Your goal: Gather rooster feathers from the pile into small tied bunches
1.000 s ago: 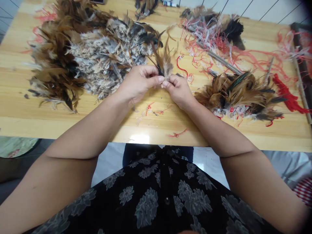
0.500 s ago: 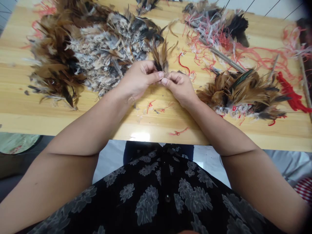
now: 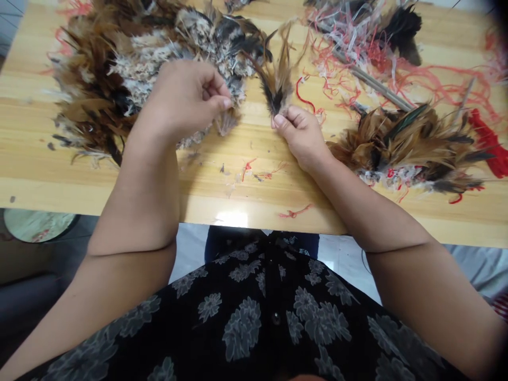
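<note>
My right hand (image 3: 304,135) pinches the base of a small bunch of brown and black feathers (image 3: 280,82), tips fanned upward, just above the wooden table (image 3: 257,203). To its left, my left hand (image 3: 190,98) is over the near edge of a large pile of brown, black and pale fluffy feathers (image 3: 99,58). Its thumb and fingers are drawn together. Wispy grey fluff shows below the thumb, slightly blurred, and I cannot tell whether the fingers hold it.
At right lie tied brown feather bunches (image 3: 400,143) beside red strips (image 3: 490,140). Behind them are thin rods (image 3: 377,84), tangled pink and white string (image 3: 345,37) and a black feather bunch (image 3: 402,34). Red thread scraps (image 3: 293,212) lie near the front edge.
My left hand has left the small feather bunch and moved left to the big pile. My right hand still holds the bunch, now standing more freely in view.
</note>
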Motion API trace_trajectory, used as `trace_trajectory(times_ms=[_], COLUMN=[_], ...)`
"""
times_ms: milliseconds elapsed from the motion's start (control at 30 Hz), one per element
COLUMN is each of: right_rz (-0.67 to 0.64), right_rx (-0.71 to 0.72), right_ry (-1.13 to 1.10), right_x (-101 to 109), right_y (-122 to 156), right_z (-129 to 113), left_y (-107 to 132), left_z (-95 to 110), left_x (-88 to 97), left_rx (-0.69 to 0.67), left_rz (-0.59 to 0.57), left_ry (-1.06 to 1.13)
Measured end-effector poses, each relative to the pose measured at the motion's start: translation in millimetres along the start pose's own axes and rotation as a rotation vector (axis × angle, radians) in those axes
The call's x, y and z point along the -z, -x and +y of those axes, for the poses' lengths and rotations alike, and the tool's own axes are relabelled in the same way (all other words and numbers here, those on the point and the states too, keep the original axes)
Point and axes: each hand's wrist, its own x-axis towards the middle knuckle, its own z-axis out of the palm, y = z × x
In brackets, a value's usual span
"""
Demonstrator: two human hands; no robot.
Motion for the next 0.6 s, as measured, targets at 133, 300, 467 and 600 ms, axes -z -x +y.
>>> trace_trajectory(times_ms=[133,300,467,600], right_rz=[0.011,0.015,0.027,0.028], right_rx=[-0.019,-0.02,-0.014,-0.008], right_ry=[0.013,0.01,0.009,0.008], right_x=[0.2,2.1,2.7,2.6], right_y=[-0.8,-1.3,-0.8,-1.2], right_z=[3.7,4.9,6.1,6.8], left_y=[12.5,12.7,15.6,18.4], left_z=[28.1,46.1,55.4,55.4], left_x=[17.9,6.9,-2.4,-4.1], left_rx=[0.205,0.23,0.231,0.239], left_rz=[-0.231,-0.377,-0.409,-0.394], left_ry=[-0.414,-0.692,-0.718,-0.644])
